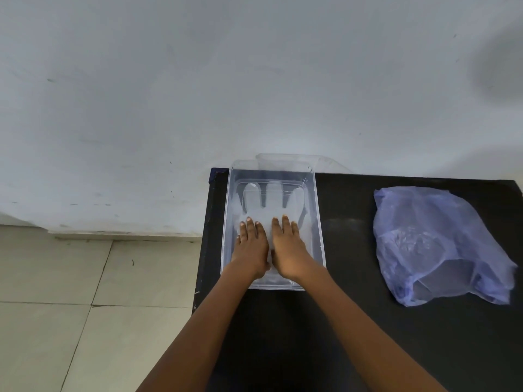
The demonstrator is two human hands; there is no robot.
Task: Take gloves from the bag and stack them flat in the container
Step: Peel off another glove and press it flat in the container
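A thin, clear, translucent glove (268, 200) lies flat inside the clear container (317, 222) at the left end of the black surface (353, 306), both hands, left (252, 247) and right (288, 247), pressing palms-down, fingers extended, gripping nothing, while the crumpled blue bag (438, 244) sits well apart to the right.

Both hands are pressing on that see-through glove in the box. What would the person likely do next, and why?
Probably lift the right hand toward the blue bag for another glove. The clear glove already lies flat in the container, fingers spread, under both palms.
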